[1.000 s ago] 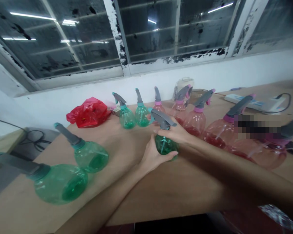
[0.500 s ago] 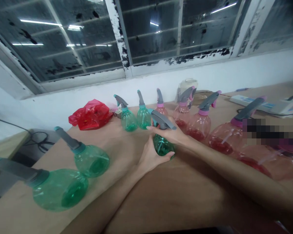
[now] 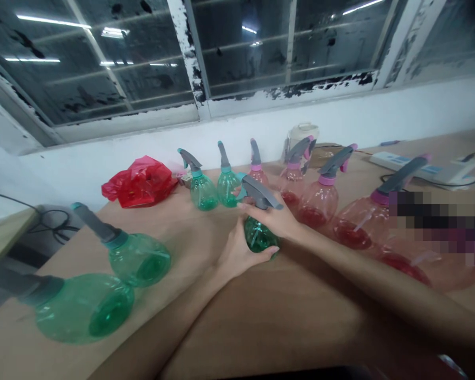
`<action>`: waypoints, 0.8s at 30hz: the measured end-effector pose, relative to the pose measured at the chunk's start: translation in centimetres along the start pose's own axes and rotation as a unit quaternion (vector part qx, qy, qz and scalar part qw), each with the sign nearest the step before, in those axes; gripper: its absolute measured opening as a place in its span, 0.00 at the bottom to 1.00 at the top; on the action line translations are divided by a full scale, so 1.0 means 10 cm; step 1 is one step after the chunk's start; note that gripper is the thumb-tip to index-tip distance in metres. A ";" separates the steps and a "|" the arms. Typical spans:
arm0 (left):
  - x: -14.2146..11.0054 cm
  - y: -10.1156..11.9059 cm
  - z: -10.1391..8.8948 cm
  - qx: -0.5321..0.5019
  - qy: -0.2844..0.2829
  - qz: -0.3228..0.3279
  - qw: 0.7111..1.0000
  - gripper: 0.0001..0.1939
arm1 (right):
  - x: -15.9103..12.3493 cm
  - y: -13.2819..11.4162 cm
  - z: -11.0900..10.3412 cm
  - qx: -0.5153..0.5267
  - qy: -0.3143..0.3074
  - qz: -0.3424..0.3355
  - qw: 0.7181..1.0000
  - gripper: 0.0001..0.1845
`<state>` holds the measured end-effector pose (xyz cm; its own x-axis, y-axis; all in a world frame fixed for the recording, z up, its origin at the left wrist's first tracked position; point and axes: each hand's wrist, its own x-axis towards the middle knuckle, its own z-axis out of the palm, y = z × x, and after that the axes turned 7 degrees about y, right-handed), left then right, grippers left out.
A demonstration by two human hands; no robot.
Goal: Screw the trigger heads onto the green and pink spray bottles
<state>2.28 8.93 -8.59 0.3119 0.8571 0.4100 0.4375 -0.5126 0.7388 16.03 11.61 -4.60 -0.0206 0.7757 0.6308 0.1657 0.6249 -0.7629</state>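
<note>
A red bag lies crumpled near the far left corner of the counter; a pale jug stands by the far edge, partly behind the pink bottles; a white strip with a black cord lies on the right side, past the pink ones; a thin blue thing lies near the far edge; a wall and a window are behind; the left hand is wrapped round the fat part of a green bottle, and the right hand grips it round the neck, under its gray top; it is near the middle of the counter, and I cannot tell if its bottom touches down; the pink bottles are to its right.

There are five green ones: this one, plus four other green bottles, two by the far edge and two near the left edge; five pink ones make a row from the far edge down the right side; blurry squares cover the nearest one's top; there is one bag, one jug and one strip; blue marks on the strip are too small to read.
</note>
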 end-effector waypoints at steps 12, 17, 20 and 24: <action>0.01 0.00 0.00 0.002 -0.001 0.010 1.000 0.47 | 0.00 -0.02 -0.02 -0.009 -0.012 0.008 1.000 0.14; 0.00 -0.01 0.00 -0.002 -0.004 0.012 1.000 0.48 | -0.01 -0.01 -0.02 0.001 -0.019 -0.005 1.000 0.14; 0.00 -0.01 -0.01 -0.007 -0.009 0.017 1.000 0.47 | 0.00 0.00 -0.03 0.008 -0.020 -0.007 1.000 0.13; 0.00 -0.01 0.00 -0.010 -0.004 0.015 1.000 0.47 | 0.01 -0.03 -0.04 0.020 -0.028 0.004 0.999 0.15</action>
<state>2.28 9.03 -8.67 0.3314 0.8406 0.4284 0.4113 -0.5373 0.7363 16.37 11.48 -4.29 -0.0741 0.7833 0.6172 0.1269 0.6213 -0.7733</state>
